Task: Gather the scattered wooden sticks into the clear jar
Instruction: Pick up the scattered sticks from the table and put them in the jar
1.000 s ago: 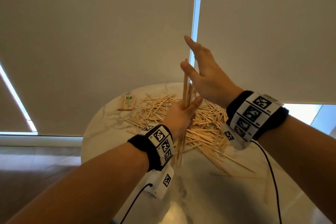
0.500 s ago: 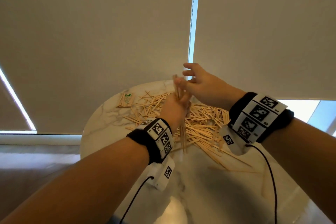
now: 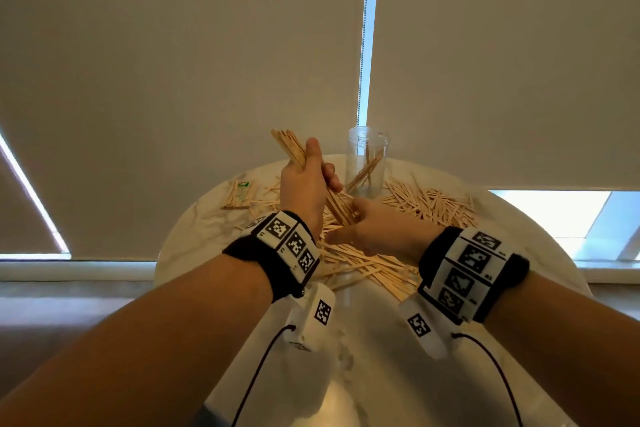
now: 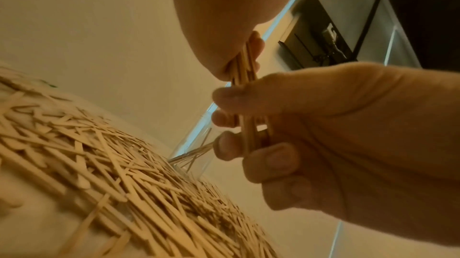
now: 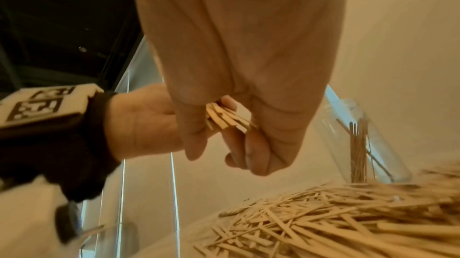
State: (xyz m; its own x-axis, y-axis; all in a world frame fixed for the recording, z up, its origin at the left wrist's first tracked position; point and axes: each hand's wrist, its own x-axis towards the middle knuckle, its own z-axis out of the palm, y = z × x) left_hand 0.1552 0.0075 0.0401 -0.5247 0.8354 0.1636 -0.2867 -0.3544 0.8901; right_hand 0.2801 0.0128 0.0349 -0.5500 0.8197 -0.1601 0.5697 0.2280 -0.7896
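A bundle of wooden sticks [image 3: 294,152] leans up and to the left above the table. My left hand [image 3: 310,180] grips it round the middle. My right hand [image 3: 362,220] curls round the bundle's lower end; the left wrist view shows its fingers [image 4: 231,120] wrapped about the sticks [image 4: 245,69]. The stick ends [image 5: 224,118] poke out under my right palm. The clear jar [image 3: 367,163] stands upright just behind the hands, a few sticks leaning inside it. Many loose sticks [image 3: 429,204] lie spread over the round table [image 3: 381,340].
A small wrapped pack of sticks with a green label [image 3: 240,192] lies at the table's back left. Closed roller blinds [image 3: 173,80] hang right behind the table. The jar [image 5: 361,140] stands at the far edge of the stick pile [image 5: 323,223].
My right hand dropped from above the upright bundle and now grips its lower end. The bundle has tilted to the left in my left hand. The jar has come into view.
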